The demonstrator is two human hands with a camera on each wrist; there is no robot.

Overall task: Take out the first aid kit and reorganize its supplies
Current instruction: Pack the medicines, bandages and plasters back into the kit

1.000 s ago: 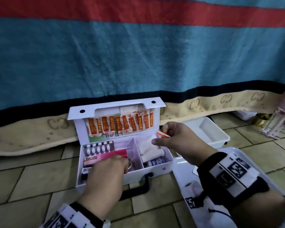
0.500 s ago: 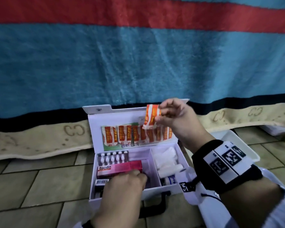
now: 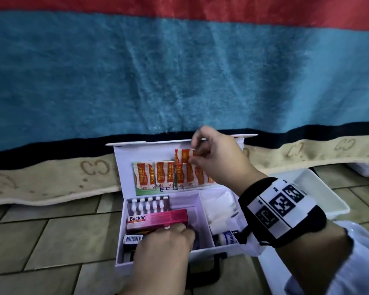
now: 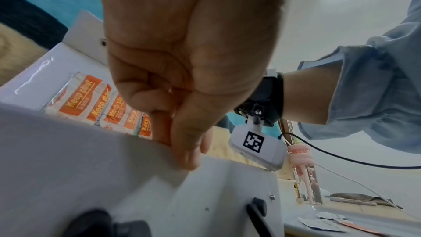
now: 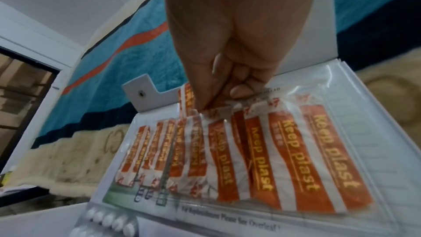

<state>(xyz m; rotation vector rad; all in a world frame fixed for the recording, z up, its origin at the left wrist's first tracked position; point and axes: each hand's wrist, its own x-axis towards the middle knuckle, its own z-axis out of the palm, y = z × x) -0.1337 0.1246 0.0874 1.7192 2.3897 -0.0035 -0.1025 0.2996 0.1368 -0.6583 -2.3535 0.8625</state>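
The white first aid kit (image 3: 211,252) stands open on the tiled floor, lid upright. A clear pocket in the lid holds a row of orange plasters (image 3: 158,174) (image 5: 291,150). My right hand (image 3: 193,154) (image 5: 218,100) pinches one orange plaster (image 3: 182,155) (image 5: 188,100) at the pocket's top edge. My left hand (image 3: 179,228) (image 4: 182,150) curls its fingers over the kit's front wall (image 4: 91,168), beside a pink Bacidin box (image 3: 158,218). A pill blister (image 3: 147,204) lies behind the box. White gauze (image 3: 219,203) and a small bottle (image 3: 227,238) fill the right compartment.
A striped blanket (image 3: 179,81) hangs right behind the kit. An empty white tray (image 3: 328,194) sits to the kit's right, and another white plastic piece (image 3: 268,265) lies near my right forearm. Bare floor tiles (image 3: 51,231) stretch to the left.
My right hand lifted the plaster from over the right compartment up to the lid pocket and now holds it at the pocket's top. My left hand stayed at the kit's front.
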